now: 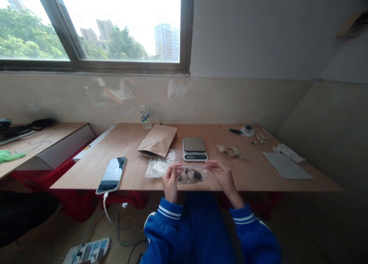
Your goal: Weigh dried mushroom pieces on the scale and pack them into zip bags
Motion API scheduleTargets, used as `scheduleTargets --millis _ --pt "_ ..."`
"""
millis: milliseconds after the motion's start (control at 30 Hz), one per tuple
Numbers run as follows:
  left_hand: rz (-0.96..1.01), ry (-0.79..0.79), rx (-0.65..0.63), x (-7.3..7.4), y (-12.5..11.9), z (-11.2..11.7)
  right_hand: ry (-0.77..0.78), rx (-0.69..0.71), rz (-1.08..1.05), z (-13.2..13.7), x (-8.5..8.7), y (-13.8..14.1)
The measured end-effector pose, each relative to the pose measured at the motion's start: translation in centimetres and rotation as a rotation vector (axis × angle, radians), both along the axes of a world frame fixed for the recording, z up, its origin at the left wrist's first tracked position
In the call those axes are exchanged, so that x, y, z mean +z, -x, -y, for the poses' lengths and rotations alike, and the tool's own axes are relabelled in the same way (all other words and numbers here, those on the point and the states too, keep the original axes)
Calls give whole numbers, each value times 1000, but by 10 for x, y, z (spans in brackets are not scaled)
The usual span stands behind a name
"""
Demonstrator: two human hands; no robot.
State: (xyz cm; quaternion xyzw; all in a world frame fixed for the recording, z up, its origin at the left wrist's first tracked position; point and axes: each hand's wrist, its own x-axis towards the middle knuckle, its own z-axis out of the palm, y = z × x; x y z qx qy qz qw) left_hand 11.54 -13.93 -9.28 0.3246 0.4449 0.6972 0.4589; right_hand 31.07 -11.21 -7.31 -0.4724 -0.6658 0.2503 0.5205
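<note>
A small clear plastic bag (pixel 192 174) with dark and pale lumps inside is held just above the near edge of the wooden table (pixel 253 175). My left hand (pixel 170 181) pinches its left end and my right hand (pixel 222 176) pinches its right end along the top strip. Just behind the bag stands a small digital scale (pixel 194 148) with nothing on its plate. A pile of empty clear bags (pixel 161 165) lies left of the scale, next to a brown paper pouch (pixel 158 140). More pale lumps in a clear bag (pixel 229 151) lie right of the scale.
A phone (pixel 112 174) on a white cable lies at the table's left front. A small bottle (pixel 146 117) stands at the back by the wall. A screwdriver (pixel 231 130), a tape roll (pixel 247 130) and a grey pad (pixel 286 165) lie on the right. A power strip (pixel 89 251) sits on the floor.
</note>
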Motion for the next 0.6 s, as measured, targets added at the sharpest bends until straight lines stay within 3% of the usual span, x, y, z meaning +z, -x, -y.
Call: scheduleTargets --millis 133,233,333,433,500,600 --pt "151 21 12 1 -6 2 163 181 -146 7 6 -3" --pt "187 27 -1 3 -10 3 304 341 -133 19 15 -4" --pt "149 25 -39 8 -11 6 374 339 -134 18 23 -8" --pt "89 17 -106 15 -7 9 273 141 -211 -10 31 -26" --pt "15 10 -123 19 -2 10 200 -85 -238 -42 38 -50" --pt "-91 9 -95 21 7 11 60 -436 50 -85 45 -89"
